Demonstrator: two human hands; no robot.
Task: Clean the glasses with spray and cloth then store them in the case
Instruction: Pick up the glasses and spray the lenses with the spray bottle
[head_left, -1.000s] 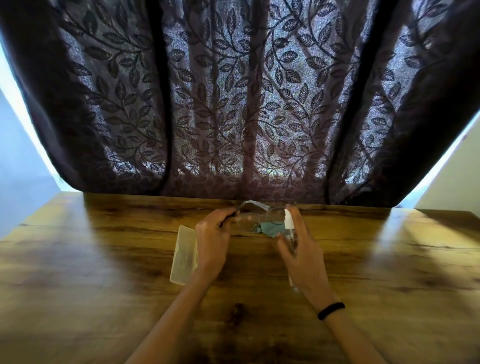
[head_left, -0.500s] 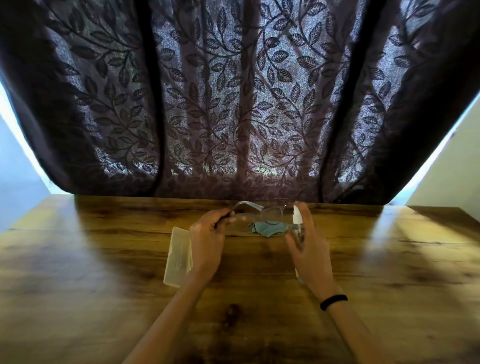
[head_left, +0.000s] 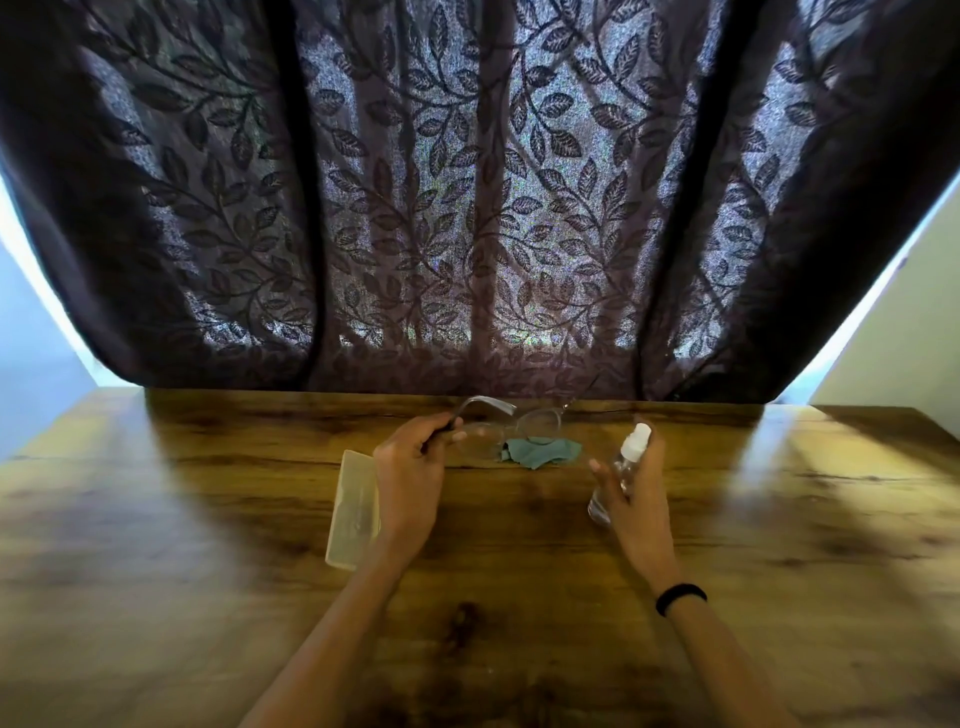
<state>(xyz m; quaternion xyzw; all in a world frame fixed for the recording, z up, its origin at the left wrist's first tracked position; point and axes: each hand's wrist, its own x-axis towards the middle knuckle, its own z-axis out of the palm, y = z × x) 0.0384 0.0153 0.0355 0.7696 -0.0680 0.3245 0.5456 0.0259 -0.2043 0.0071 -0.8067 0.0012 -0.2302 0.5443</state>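
Observation:
My left hand (head_left: 410, 478) grips the clear-framed glasses (head_left: 519, 423) by one temple, holding them up above the table. A crumpled teal cloth (head_left: 540, 452) lies on the wooden table (head_left: 208, 571) just behind the lenses. My right hand (head_left: 636, 493) holds a small clear spray bottle (head_left: 626, 462) with a white nozzle, upright, to the right of the glasses and apart from them. The translucent glasses case (head_left: 353, 506) lies shut on the table, partly hidden by my left hand.
A dark leaf-patterned curtain (head_left: 467, 208) hangs along the table's far edge. A black band (head_left: 680, 597) sits on my right wrist. Bare wood stretches to both sides and in front of my arms.
My right hand has carried the spray bottle to the right, away from the glasses. My left hand still holds the glasses in much the same place.

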